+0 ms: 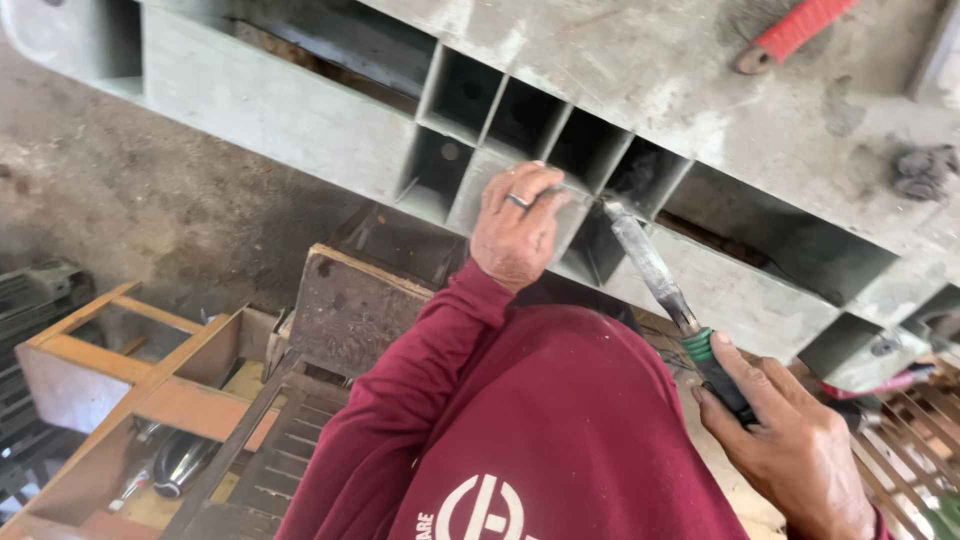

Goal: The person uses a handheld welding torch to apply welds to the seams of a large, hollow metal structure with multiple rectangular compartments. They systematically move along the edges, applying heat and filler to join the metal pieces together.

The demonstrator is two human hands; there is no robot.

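My left hand (pixel 518 222), with a ring on one finger, grips the edge of a grey metal workbench (pixel 300 115) where its side is divided into square open cells. In my right hand (pixel 790 440) is a chisel-like tool (pixel 655 275) with a black and green handle; its dull metal blade points up and left, and the tip sits at the cell wall just right of my left fingers. The maroon sleeve and shirt (pixel 540 430) cover my arm and chest below.
A red-handled tool (pixel 795 30) and a dark lump (pixel 925 172) lie on the bench top. Below left stands a wooden frame box (pixel 120 360) with tools inside. A rusty metal block (pixel 350 310) and a grating (pixel 290 450) lie under the bench; concrete floor at left.
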